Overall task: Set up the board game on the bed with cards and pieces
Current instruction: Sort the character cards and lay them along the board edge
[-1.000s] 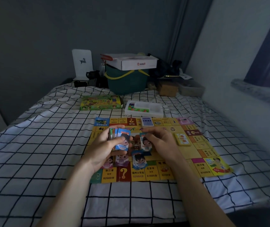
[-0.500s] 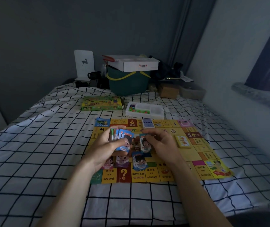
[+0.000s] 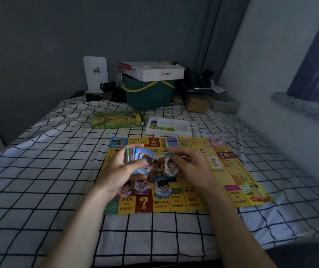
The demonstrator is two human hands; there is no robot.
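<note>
In the head view, printed squares are seen along the near edge of the yellow game board, which lies flat on the checked bed sheet: "$2000分" is read twice, then "$1600分", "$700分" and, by the right corner, "$1000分". A red square with a yellow question mark is set among them. On the white carton at the far end of the bed a small red house logo with a short line of characters is printed; the characters are too small to be read. A dark deer figure is shown on the white panel against the wall.

A fanned stack of cards is gripped in the left hand, thumb laid across the top card, on which "10000" is printed beneath a cartoon face. A single card with a similar face is pinched by the curled fingers of the right hand, just beside the fan. Both hands are held over the middle of the board.

Three dealt piles are seen on the board below the hands: a pink pile, a purple pile and a blue pile. A blue card deck rests on the far edge and a yellow card deck to the right of the right hand. Beyond the board lie the green game box and a white parts tray with coloured pieces inside.
</note>
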